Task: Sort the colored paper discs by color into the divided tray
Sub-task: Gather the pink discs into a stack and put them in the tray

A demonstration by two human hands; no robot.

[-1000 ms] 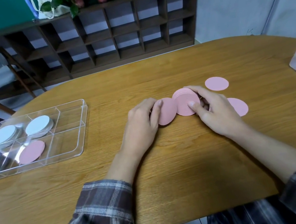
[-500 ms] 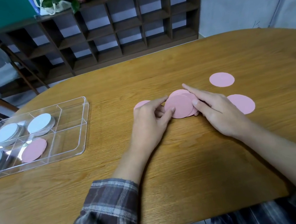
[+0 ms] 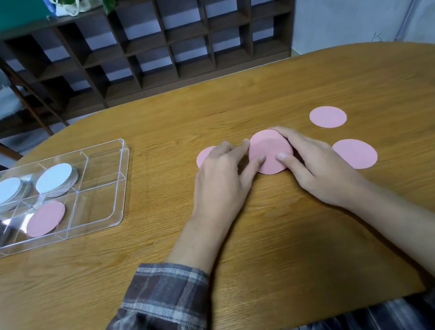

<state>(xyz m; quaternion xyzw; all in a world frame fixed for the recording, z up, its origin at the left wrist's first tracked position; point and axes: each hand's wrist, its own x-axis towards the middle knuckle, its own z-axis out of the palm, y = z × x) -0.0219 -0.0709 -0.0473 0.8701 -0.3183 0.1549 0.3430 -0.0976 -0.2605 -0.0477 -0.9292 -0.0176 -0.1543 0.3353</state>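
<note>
No writing, label, brand, number or sign can be read. The stack of pink discs [image 3: 269, 154], the loose pink disc [image 3: 328, 120] and the pale discs [image 3: 54, 178] in the clear divided tray [image 3: 124, 178] show plain faces. The white bag [image 3: 79, 3] on the shelf unit [image 3: 191, 36] is too blurred to tell any print.

Your light is soft and even, shadows faint. Glare streaks the clear tray [image 3: 97, 202] at the left edge of the table [image 3: 253, 258]; corners bow and blur.
</note>
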